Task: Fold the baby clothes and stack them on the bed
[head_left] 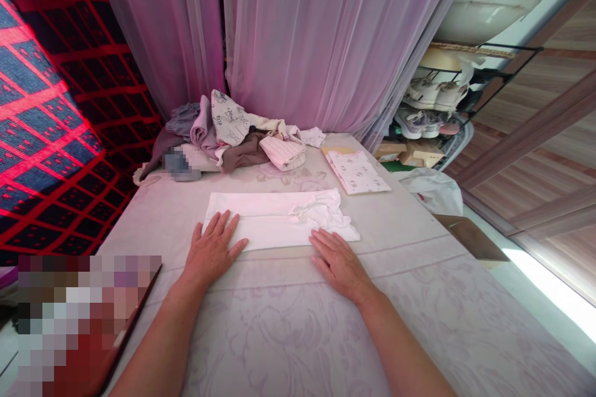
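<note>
A white garment [265,203], folded into a long strip with a ruffled, gathered part at its right end, lies flat on the cloth-covered surface [261,335]. My left hand [213,249] rests with fingers spread on the garment's left end. At the near right edge, beside the ruffles, my right hand [339,262] lies flat, its fingertips touching the fabric. Neither hand grips anything. Beyond the right end sits a folded white cloth with a small print [357,172], a yellowish edge showing behind it.
Heaped clothes [242,149] lie along the back, before a purple curtain [298,37]. A red-and-black patterned cloth [88,93] hangs at left, above a blurred-out object [88,329]. On the right stand a rack with shoes [421,123] and a white basin [488,15], and a cardboard box [470,239].
</note>
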Demonstrator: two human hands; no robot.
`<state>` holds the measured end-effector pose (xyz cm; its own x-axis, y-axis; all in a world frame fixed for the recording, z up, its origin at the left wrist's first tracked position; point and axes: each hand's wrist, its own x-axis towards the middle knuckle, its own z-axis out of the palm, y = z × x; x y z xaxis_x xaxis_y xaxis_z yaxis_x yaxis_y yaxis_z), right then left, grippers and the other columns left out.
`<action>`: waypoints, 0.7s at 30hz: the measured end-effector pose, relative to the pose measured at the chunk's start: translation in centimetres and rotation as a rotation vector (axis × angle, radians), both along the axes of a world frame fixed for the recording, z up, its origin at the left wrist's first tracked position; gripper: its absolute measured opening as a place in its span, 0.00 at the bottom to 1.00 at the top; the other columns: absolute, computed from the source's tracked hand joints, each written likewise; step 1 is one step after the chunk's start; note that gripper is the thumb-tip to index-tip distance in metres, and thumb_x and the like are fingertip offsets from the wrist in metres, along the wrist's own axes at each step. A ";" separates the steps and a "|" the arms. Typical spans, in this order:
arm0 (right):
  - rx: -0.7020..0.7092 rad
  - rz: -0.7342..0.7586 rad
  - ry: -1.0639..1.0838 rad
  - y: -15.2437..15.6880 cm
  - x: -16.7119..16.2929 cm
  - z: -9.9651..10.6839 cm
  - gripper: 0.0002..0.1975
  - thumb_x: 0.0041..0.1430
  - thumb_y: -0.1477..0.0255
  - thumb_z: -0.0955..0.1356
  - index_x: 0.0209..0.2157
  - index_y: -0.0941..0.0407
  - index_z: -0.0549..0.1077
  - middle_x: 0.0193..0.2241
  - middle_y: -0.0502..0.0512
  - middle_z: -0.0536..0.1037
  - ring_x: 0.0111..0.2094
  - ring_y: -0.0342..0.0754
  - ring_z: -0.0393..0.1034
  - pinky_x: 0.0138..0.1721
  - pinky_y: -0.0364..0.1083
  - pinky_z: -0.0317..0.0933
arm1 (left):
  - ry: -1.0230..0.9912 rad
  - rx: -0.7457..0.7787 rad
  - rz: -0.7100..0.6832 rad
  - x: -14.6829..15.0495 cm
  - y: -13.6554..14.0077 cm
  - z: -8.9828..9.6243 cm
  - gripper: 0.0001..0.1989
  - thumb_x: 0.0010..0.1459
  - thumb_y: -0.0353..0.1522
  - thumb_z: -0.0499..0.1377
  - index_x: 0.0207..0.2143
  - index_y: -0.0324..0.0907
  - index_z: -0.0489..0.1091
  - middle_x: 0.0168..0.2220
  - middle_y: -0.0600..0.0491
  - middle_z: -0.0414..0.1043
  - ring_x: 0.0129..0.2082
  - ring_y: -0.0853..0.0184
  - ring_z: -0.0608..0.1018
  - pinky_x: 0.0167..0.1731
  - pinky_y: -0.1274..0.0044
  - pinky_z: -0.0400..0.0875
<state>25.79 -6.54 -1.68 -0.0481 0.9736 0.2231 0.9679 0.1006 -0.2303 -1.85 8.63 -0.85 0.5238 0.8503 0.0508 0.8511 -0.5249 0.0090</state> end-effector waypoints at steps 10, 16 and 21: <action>0.314 -0.217 0.047 -0.8 3.2 -1.5 0.16 0.64 0.67 0.60 0.37 0.53 0.80 0.40 0.54 0.81 0.46 0.49 0.74 0.50 0.51 0.67 | -0.016 -0.012 0.001 0.0 -0.1 0.1 0.32 0.63 0.49 0.44 0.65 0.47 0.52 0.67 0.50 0.48 0.66 0.55 0.53 0.60 0.54 0.49; 0.416 -0.275 0.082 -0.7 3.4 -1.6 0.16 0.62 0.67 0.61 0.31 0.54 0.79 0.35 0.54 0.82 0.39 0.49 0.76 0.45 0.49 0.68 | -0.062 -0.025 0.014 -0.2 0.1 0.2 0.30 0.65 0.46 0.42 0.64 0.45 0.53 0.66 0.50 0.51 0.66 0.58 0.54 0.61 0.57 0.50; 0.443 -0.272 0.038 -0.6 3.3 -1.4 0.15 0.62 0.68 0.61 0.32 0.55 0.79 0.35 0.54 0.82 0.38 0.48 0.76 0.43 0.47 0.67 | -0.075 -0.022 0.018 -0.3 0.1 0.1 0.28 0.65 0.45 0.43 0.64 0.45 0.54 0.66 0.50 0.51 0.65 0.58 0.55 0.61 0.56 0.50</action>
<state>29.10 -7.18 -3.13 0.2100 0.7612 0.6136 0.9643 -0.0578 -0.2584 -2.10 8.76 -0.72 0.5037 0.8610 0.0704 0.8570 -0.5083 0.0847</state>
